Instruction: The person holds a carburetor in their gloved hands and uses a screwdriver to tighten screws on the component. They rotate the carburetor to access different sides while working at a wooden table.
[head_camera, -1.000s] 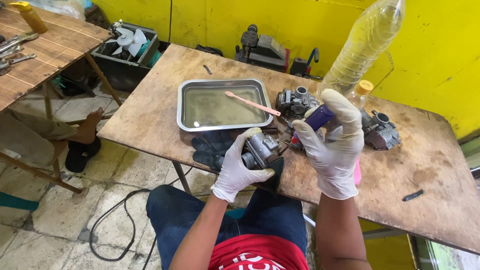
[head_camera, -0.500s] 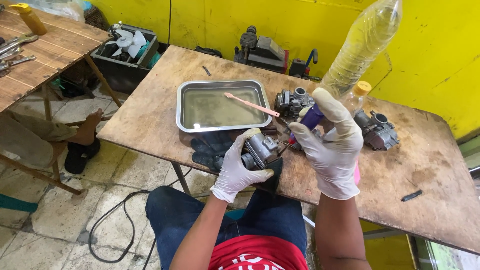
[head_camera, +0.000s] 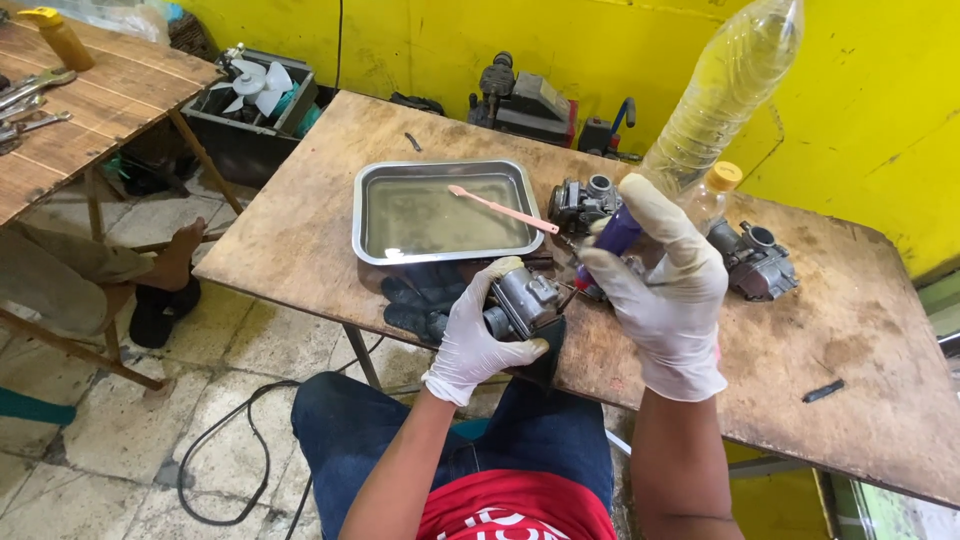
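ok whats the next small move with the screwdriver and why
Probably lower the purple-handled screwdriver so its tip meets the carburetor. The right hand holds it raised beside the part, apparently apart from it, while the left hand grips the carburetor at the table edge.

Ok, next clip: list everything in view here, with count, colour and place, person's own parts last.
carburetor in hand: 1, grey metal, over the table's near edge
purple-handled tool: 1, purple, held upright
other carburetors: 2, grey, far side of the table right of the tray, the second further right
metal tray: 1, silver, holds murky liquid
pink brush: 1, lies across the tray's right rim
plastic bottle: 1, clear, yellowish liquid, tilted
black gloves: dark, table edge by the tray
wooden table: 1, brown
left hand: white glove, grips the carburetor
right hand: white glove, grips the tool
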